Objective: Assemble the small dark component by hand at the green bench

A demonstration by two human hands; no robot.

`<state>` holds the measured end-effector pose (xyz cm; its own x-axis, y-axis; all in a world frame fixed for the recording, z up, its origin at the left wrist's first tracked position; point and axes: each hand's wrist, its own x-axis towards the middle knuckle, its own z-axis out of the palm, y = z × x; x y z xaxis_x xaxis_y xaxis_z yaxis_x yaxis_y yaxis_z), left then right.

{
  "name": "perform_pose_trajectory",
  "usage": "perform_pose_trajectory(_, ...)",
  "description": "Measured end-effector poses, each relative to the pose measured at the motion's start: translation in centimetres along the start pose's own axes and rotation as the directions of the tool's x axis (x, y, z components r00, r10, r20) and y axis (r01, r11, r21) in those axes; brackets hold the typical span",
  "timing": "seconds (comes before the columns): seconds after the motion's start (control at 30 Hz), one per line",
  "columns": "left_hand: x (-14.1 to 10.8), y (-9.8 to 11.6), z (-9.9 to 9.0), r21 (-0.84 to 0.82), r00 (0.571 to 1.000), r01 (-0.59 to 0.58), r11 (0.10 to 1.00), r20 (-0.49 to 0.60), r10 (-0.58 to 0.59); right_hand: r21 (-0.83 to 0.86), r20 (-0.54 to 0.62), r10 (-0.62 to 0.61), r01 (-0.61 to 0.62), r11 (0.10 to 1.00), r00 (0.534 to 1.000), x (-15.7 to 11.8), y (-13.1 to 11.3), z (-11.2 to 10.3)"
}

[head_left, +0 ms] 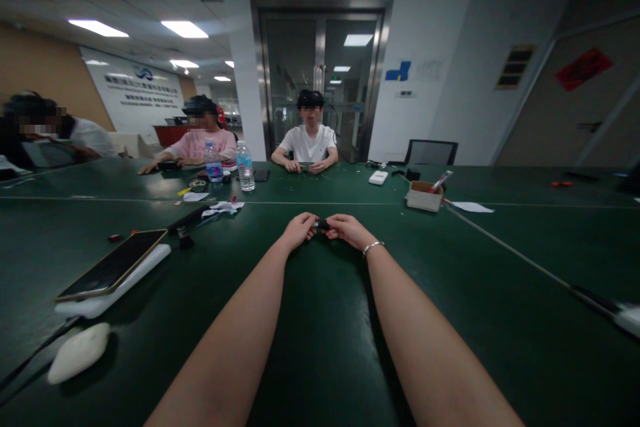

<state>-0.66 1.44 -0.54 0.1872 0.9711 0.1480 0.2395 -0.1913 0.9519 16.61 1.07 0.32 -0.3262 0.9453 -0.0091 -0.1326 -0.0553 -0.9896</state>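
Just above the green table (320, 320), my two hands meet around a small dark object (323, 224). My left hand (300, 230) pinches its left end, where a lighter, silvery part shows. My right hand (349, 230) is closed on the black right end, and a silver bracelet (373, 248) circles that wrist. Fingers cover much of the object, so its full shape cannot be made out.
A phone (115, 263) on a white block, a white stone-like object (79, 352) and papers (223, 208) lie left. Two bottles (245, 167) stand behind. A small box (424, 197) is at right. Across sits a person (310, 143); others sit left.
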Motion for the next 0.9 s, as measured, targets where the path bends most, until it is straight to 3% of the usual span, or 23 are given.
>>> perform_pose_trajectory(0.9,0.09,-0.10,-0.09,-0.046,1.000,0.007,0.999,-0.022,-0.008,0.002,0.006,-0.008,0.008,1.000,1.000,0.03,0.11,-0.11)
